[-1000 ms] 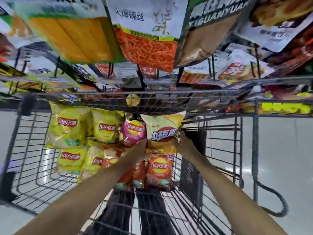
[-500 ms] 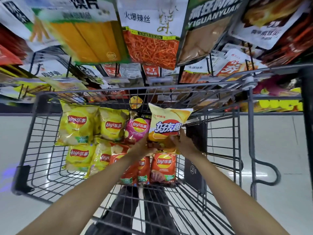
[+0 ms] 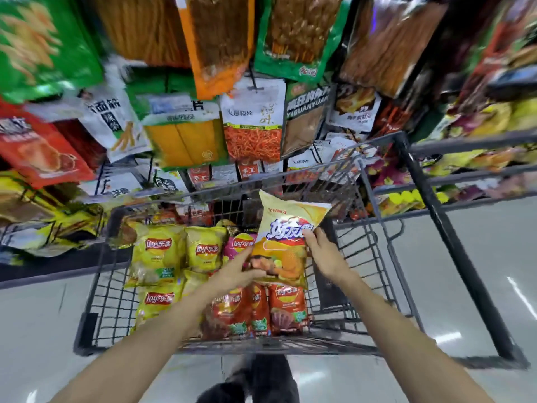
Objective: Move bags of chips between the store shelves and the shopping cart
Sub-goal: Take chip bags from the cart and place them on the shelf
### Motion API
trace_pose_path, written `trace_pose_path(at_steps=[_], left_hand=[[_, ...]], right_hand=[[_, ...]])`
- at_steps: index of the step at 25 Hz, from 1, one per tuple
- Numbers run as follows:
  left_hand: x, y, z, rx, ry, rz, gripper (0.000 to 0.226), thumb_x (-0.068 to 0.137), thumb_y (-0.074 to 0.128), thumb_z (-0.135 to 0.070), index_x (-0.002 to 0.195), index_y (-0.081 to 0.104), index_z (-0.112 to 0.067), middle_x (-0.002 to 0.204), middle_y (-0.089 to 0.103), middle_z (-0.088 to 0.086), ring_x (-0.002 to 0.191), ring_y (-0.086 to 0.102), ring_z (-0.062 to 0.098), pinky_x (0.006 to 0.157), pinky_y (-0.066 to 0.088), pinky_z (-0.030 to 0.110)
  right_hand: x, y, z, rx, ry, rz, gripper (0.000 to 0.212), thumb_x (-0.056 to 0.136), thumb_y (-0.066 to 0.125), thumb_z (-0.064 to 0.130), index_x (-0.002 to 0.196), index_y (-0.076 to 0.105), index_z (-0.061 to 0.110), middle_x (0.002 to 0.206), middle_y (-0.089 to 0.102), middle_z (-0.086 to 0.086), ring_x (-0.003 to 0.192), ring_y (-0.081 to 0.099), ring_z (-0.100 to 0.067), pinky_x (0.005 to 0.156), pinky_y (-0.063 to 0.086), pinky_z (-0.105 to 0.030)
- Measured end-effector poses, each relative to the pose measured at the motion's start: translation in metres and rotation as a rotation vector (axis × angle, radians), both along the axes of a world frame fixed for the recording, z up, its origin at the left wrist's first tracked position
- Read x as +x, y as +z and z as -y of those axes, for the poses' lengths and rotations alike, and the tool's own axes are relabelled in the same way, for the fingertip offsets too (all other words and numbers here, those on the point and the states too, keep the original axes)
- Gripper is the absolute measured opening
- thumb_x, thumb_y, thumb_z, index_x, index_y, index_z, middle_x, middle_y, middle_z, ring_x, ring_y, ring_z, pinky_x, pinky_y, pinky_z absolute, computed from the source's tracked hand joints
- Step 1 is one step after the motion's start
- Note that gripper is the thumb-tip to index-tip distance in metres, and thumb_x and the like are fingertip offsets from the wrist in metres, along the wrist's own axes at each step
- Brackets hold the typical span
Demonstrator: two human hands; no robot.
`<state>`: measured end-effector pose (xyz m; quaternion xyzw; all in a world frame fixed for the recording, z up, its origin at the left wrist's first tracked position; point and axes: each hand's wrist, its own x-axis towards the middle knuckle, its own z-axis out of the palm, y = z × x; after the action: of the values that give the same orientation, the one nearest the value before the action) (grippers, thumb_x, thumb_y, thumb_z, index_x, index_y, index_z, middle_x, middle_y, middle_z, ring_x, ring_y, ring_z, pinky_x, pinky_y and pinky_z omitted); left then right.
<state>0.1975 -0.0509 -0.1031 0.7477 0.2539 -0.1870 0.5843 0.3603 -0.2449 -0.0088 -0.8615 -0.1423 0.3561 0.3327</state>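
- Store shelves (image 3: 252, 126) fill the background beyond the shopping cart (image 3: 374, 257), hung thick with blurred snack packets, pale floor showing on both sides of the cart.
- Up over the cart's basket: a yellow chip bag (image 3: 286, 242), tilted, white-yellow top corner high, blue lettering on a red patch, orange picture across its lower half.
- Left hand (image 3: 235, 273) grasps the bag's lower left edge, fingers spread onto it.
- Right hand (image 3: 325, 254) holds its right edge, thumb on the front over the lettering.
- Below it in the cart, yellow Lay's bags (image 3: 158, 254) sit on the left, a pink Lay's bag (image 3: 239, 242) just beside the held one, red Lay's bags (image 3: 286, 306) nearest the person.
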Motion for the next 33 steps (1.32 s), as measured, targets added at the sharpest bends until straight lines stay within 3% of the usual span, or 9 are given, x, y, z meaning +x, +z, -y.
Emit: trace_pose_path(at_steps=[2, 6, 13, 17, 20, 22, 24, 28, 33], left_hand=[[-0.008, 0.016, -0.002, 0.006, -0.059, 0.05, 0.091, 0.075, 0.077, -0.062, 0.15, 0.029, -0.04, 0.132, 0.058, 0.02, 0.117, 0.055, 0.045, 0.102, 0.044, 0.052], [0.004, 0.045, -0.002, 0.041, -0.22, 0.237, 0.085, 0.081, 0.073, -0.061, 0.149, 0.024, -0.05, 0.153, 0.04, -0.016, 0.139, 0.042, 0.014, 0.111, 0.039, 0.049], [0.043, 0.182, 0.105, 0.009, -0.419, 0.451, 0.068, 0.086, 0.074, -0.041, 0.145, 0.038, -0.041, 0.139, 0.057, -0.01, 0.124, 0.057, 0.011, 0.095, 0.05, 0.03], [0.092, 0.231, 0.188, 0.054, -0.534, 0.535, 0.061, 0.092, 0.069, -0.02, 0.14, 0.038, -0.043, 0.136, 0.058, -0.008, 0.123, 0.058, 0.009, 0.098, 0.048, 0.026], [0.13, 0.262, 0.274, 0.079, -0.63, 0.623, 0.06, 0.091, 0.071, -0.029, 0.138, 0.038, -0.044, 0.13, 0.06, -0.013, 0.107, 0.061, -0.007, 0.094, 0.05, 0.022], [0.153, 0.267, 0.328, 0.067, -0.648, 0.655, 0.059, 0.092, 0.068, -0.012, 0.137, 0.035, -0.034, 0.121, 0.06, -0.016, 0.092, 0.061, -0.018, 0.085, 0.047, 0.011], [0.171, 0.265, 0.392, 0.044, -0.705, 0.701, 0.062, 0.091, 0.069, -0.012, 0.14, 0.036, -0.029, 0.129, 0.058, -0.013, 0.107, 0.061, -0.01, 0.096, 0.049, 0.022], [0.208, 0.248, 0.506, -0.033, -0.831, 0.721, 0.08, 0.08, 0.076, -0.052, 0.147, 0.035, -0.036, 0.144, 0.053, -0.011, 0.13, 0.054, 0.013, 0.108, 0.044, 0.047], [0.237, 0.245, 0.607, -0.009, -0.869, 0.676, 0.068, 0.092, 0.067, -0.009, 0.148, 0.031, -0.016, 0.138, 0.049, -0.011, 0.106, 0.053, -0.022, 0.084, 0.043, 0.003]], right_hand=[[-0.017, 0.031, 0.01, 0.052, -0.05, 0.064, 0.062, 0.099, 0.03, 0.061, 0.146, 0.034, 0.02, 0.143, 0.051, -0.01, 0.127, 0.049, -0.034, 0.094, 0.036, -0.036], [-0.038, 0.081, 0.037, 0.163, -0.169, 0.199, 0.069, 0.098, 0.035, 0.059, 0.149, 0.032, 0.012, 0.146, 0.047, -0.013, 0.137, 0.042, -0.035, 0.098, 0.033, -0.035], [-0.04, 0.148, 0.148, 0.342, -0.41, 0.389, 0.064, 0.094, 0.04, 0.067, 0.138, 0.042, 0.021, 0.134, 0.059, -0.004, 0.124, 0.055, -0.03, 0.105, 0.041, -0.049], [-0.015, 0.178, 0.245, 0.385, -0.6, 0.454, 0.099, 0.073, 0.036, 0.093, 0.151, 0.028, 0.032, 0.148, 0.048, 0.007, 0.134, 0.048, -0.022, 0.111, 0.039, -0.051], [0.008, 0.185, 0.337, 0.431, -0.686, 0.531, 0.08, 0.075, 0.04, 0.091, 0.143, 0.028, 0.052, 0.142, 0.054, 0.014, 0.131, 0.052, -0.022, 0.109, 0.039, -0.055], [0.013, 0.194, 0.392, 0.436, -0.697, 0.583, 0.067, 0.079, 0.041, 0.088, 0.137, 0.033, 0.056, 0.132, 0.061, 0.017, 0.122, 0.06, -0.02, 0.105, 0.043, -0.055], [0.011, 0.209, 0.452, 0.46, -0.744, 0.604, 0.06, 0.082, 0.045, 0.083, 0.133, 0.041, 0.052, 0.125, 0.065, 0.017, 0.114, 0.065, -0.015, 0.102, 0.046, -0.054], [0.003, 0.222, 0.563, 0.433, -0.836, 0.639, 0.048, 0.09, 0.047, 0.07, 0.125, 0.05, 0.038, 0.116, 0.069, 0.013, 0.098, 0.07, -0.009, 0.1, 0.049, -0.047], [0.025, 0.211, 0.65, 0.431, -0.875, 0.619, 0.037, 0.096, 0.048, 0.057, 0.126, 0.049, 0.034, 0.12, 0.067, 0.007, 0.101, 0.068, -0.01, 0.091, 0.055, -0.035]])
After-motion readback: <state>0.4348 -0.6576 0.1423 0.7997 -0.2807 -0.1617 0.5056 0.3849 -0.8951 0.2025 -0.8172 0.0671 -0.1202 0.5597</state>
